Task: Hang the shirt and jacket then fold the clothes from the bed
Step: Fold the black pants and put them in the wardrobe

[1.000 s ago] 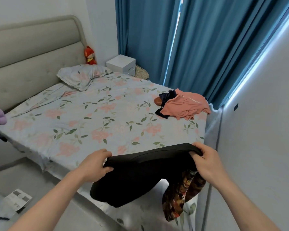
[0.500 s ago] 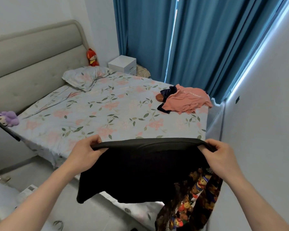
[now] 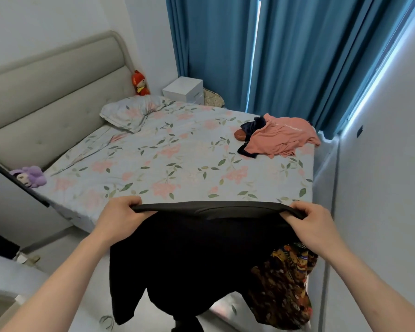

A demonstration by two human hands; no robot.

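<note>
A black garment (image 3: 189, 255) hangs stretched between my hands at the foot of the bed (image 3: 177, 164). My left hand (image 3: 120, 219) grips its top edge on the left, and my right hand (image 3: 314, 226) grips the top edge on the right. A dark patterned garment (image 3: 283, 288) with colourful bear prints dangles below my right hand. On the far right part of the floral sheet lie a pink shirt (image 3: 283, 137) and a dark navy garment (image 3: 252, 128), crumpled together.
A floral pillow (image 3: 132, 111) lies by the grey headboard (image 3: 46, 97). A red doll (image 3: 140, 83), a white nightstand (image 3: 183, 91) and blue curtains (image 3: 261, 49) stand at the back. A purple plush toy (image 3: 30, 176) sits at the bed's left edge. A white wall (image 3: 381, 188) runs close on the right.
My hands have pulled apart and spread the black garment flat and taut between them. The view has stepped back and now shows more of the bed.
</note>
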